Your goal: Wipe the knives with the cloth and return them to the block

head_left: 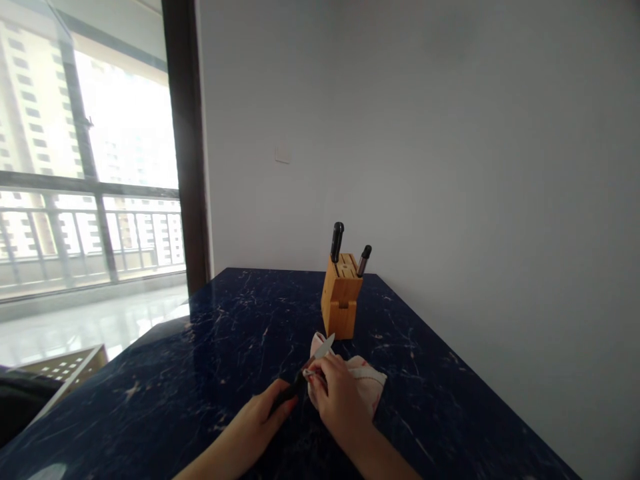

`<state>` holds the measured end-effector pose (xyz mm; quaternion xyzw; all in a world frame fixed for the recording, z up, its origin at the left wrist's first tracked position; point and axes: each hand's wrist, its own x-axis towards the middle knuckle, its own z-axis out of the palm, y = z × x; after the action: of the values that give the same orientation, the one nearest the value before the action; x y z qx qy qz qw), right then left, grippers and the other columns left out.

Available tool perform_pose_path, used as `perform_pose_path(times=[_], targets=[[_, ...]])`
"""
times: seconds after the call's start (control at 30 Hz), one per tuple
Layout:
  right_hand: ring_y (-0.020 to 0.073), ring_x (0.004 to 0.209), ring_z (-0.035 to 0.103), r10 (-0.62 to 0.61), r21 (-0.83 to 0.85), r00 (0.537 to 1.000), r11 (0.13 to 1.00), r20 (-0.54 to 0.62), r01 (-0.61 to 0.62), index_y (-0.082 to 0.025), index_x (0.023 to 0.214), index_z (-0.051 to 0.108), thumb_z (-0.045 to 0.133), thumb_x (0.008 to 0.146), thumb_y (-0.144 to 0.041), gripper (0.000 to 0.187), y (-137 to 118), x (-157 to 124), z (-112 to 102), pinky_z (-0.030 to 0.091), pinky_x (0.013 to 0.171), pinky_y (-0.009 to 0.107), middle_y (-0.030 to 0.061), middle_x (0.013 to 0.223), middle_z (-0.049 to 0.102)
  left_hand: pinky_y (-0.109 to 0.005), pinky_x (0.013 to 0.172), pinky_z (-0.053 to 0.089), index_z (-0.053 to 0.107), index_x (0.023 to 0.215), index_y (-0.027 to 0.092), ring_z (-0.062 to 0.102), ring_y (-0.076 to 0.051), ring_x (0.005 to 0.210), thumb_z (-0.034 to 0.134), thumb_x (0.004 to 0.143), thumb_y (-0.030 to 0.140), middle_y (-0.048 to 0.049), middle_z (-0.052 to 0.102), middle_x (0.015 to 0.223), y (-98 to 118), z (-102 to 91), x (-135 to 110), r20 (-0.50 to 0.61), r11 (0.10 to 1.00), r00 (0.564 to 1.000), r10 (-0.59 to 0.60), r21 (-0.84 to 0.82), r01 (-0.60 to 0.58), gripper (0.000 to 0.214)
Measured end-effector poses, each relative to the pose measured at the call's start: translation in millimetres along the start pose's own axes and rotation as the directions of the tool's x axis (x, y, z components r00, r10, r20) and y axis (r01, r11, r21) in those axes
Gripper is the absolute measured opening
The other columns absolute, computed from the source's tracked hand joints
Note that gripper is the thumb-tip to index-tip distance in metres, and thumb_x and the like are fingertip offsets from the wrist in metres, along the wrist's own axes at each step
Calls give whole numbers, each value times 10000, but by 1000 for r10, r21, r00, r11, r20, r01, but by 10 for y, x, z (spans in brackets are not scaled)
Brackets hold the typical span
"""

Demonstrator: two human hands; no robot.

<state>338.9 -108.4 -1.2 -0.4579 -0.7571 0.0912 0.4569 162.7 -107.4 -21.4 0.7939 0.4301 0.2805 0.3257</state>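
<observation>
My left hand is closed around the black handle of a kitchen knife, whose blade points up and away to the right. My right hand pinches a fold of a pale cloth with reddish marks against the knife, near where blade and handle meet. The rest of the cloth hangs behind and to the right of that hand. Just beyond the blade tip stands a wooden knife block. A black-handled knife and a tool with a black and metal handle stick out of its top.
The dark blue marbled table reaches to the wall on the right. A perforated beige chair or frame stands by its left edge. Tall windows are at the left.
</observation>
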Motion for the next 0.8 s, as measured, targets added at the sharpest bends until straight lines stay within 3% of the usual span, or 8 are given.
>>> perform_pose_path(times=[0.33, 0.57, 0.7, 0.8], targets=[[192, 844, 529, 53, 30, 998, 998, -31, -52, -196, 848, 540, 458, 787, -119, 128, -27, -17, 8, 414, 788, 353, 42, 849, 560, -198, 685, 406, 496, 978, 207, 551, -132, 755, 376, 874, 361, 17, 605, 840, 26, -6, -17, -12, 998, 999, 39, -47, -40, 222], [170, 823, 563, 150, 162, 982, 978, -116, -131, -197, 915, 493, 442, 815, -185, 113, -28, -46, 29, 445, 754, 304, 46, 872, 575, -168, 407, 335, 455, 957, 202, 424, -80, 429, 348, 873, 419, 65, 495, 591, -21, 43, -25, 55, 979, 996, -70, -190, 79, 256], [173, 865, 562, 170, 157, 976, 976, -140, -147, -197, 984, 482, 449, 821, -210, 167, -31, -38, 33, 440, 776, 302, 51, 926, 583, -169, 470, 364, 474, 916, 198, 456, -83, 499, 368, 871, 399, 51, 527, 643, -46, 56, -24, 51, 984, 998, -32, -173, 41, 232], [172, 855, 556, 128, 125, 985, 986, -120, -112, -194, 924, 510, 438, 832, -212, 118, -35, -32, 24, 431, 786, 309, 50, 902, 576, -176, 513, 369, 489, 935, 194, 471, -98, 569, 375, 869, 396, 44, 524, 660, -53, 59, -19, 20, 989, 1000, -18, -145, 21, 241]])
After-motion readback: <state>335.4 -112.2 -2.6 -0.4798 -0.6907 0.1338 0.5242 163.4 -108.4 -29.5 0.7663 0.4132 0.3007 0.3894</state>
